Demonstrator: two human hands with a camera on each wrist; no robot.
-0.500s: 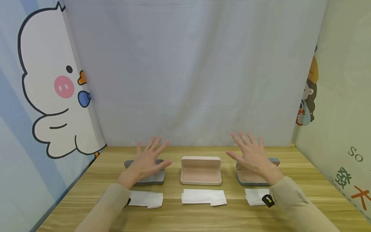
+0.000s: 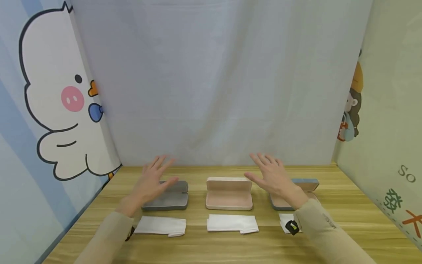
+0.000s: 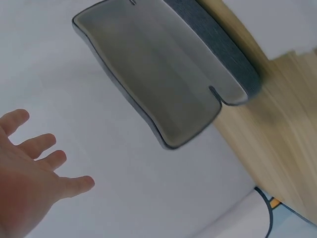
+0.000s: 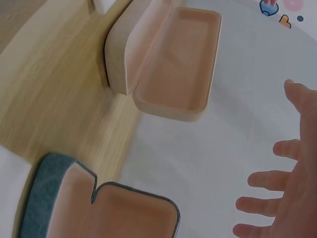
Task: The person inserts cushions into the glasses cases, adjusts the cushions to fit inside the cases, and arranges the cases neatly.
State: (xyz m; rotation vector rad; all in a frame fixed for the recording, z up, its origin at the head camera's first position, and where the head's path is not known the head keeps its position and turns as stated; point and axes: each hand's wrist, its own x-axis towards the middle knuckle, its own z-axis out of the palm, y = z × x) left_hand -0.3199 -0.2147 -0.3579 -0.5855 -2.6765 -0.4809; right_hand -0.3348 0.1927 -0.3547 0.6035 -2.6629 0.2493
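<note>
Three glasses cases stand in a row with raised lids: a grey one (image 2: 171, 200) at left, a cream one with pink lining (image 2: 229, 201) in the middle, a blue one (image 2: 305, 185) at right. My left hand (image 2: 148, 185) hovers with spread fingers above the grey case, partly covering it. Fingers spread, my right hand (image 2: 273, 178) is in the air between the cream and blue cases, hiding part of the blue one. Neither hand holds anything. In the left wrist view the grey case (image 3: 148, 64) is apart from the fingers (image 3: 74, 186).
In front of the cases lie three folded white cloths: left (image 2: 161, 225), middle (image 2: 232, 223) and right (image 2: 285, 222), the last partly behind the right wrist. A pale curtain (image 2: 214, 80) hangs behind the wooden table (image 2: 211, 249). Printed panels stand at both sides.
Both hands have moved left through the air. More of the grey case and left cloth now shows, and the right hand has come nearer the cream case. Cases and cloths stay in place.
</note>
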